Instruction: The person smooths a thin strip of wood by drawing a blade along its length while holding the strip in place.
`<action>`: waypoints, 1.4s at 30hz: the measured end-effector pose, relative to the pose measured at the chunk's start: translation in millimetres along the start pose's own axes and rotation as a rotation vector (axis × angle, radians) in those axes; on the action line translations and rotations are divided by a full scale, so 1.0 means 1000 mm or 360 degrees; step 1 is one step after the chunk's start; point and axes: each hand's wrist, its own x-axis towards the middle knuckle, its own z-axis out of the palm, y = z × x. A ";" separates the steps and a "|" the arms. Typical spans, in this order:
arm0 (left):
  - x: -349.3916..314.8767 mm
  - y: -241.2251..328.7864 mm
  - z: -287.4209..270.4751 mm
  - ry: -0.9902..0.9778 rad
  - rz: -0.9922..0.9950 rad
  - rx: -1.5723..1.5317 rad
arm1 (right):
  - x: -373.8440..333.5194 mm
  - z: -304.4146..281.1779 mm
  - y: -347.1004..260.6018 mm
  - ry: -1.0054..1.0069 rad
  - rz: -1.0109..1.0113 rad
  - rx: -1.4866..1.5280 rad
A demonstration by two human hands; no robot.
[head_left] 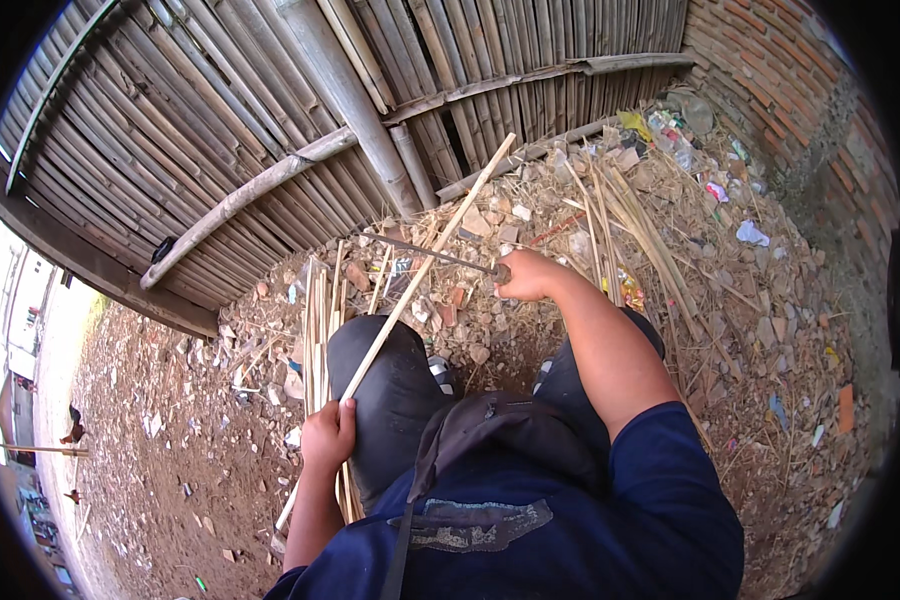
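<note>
A long pale bamboo strip [475, 192] slants from beside my left thigh up toward the bamboo wall. My left hand [328, 436] is closed around its lower part, next to my left knee. In front of my knees, my right hand [528, 276] grips a knife [425, 250] by its handle. The long, thin, dark blade points left and crosses the strip at about its middle; whether it touches the strip I cannot tell. Several more pale strips [316, 325] lie beside my left leg. Another bundle of split bamboo [645, 225] rests beyond my right knee.
Ahead rises a bamboo-slat wall [250, 110] with a thick bamboo post [355, 100]. A brick wall [800, 90] bounds the right side. Stones, chips and plastic litter [675, 140] cover the ground. A dark bag [505, 435] sits on my lap. A chicken [73, 425] stands far left.
</note>
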 end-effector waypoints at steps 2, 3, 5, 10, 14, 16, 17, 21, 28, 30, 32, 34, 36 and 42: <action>-0.001 0.001 0.000 0.0003 0.0010 -0.0017 | 0.001 0.002 0.000 -0.0021 -0.0019 0.0012; -0.001 0.001 0.000 0.0009 0.0019 -0.0037 | 0.001 0.002 0.000 -0.0022 -0.0016 0.0017; -0.001 -0.002 0.002 0.0025 0.0035 -0.0035 | 0.001 0.005 -0.001 0.0011 -0.0038 -0.0008; 0.000 -0.001 0.003 0.0036 0.0032 -0.0012 | 0.005 0.011 0.004 0.0058 -0.0054 0.0020; -0.001 0.000 0.002 0.0024 0.0016 -0.0010 | 0.004 0.011 0.003 0.0053 -0.0083 0.0022; -0.001 -0.001 0.003 0.0024 0.0019 0.0000 | 0.004 0.010 0.001 0.0050 -0.0084 0.0026; -0.001 0.000 0.003 0.0035 0.0017 -0.0004 | 0.004 0.009 0.000 0.0050 -0.0084 0.0028; 0.000 0.003 0.002 0.0055 0.0023 -0.0015 | 0.003 0.008 0.000 0.0010 -0.0045 0.0088; -0.001 0.001 0.005 0.0095 0.0100 -0.0023 | 0.006 0.013 0.002 0.0046 -0.0092 0.0080; -0.001 0.002 0.005 0.0088 0.0075 -0.0043 | 0.007 0.014 0.003 0.0043 -0.0099 0.0070; -0.001 0.001 0.006 0.0091 0.0084 -0.0041 | 0.004 0.012 0.001 0.0049 -0.0096 0.0092; -0.001 0.002 0.005 0.0094 0.0092 -0.0039 | 0.003 0.013 0.001 0.0061 -0.0102 0.0097; -0.001 0.003 0.005 0.0088 0.0067 -0.0028 | 0.003 0.012 0.000 0.0075 -0.0111 0.0098; 0.000 -0.001 0.007 0.0102 0.0089 -0.0028 | 0.006 0.013 0.002 0.0067 -0.0122 0.0135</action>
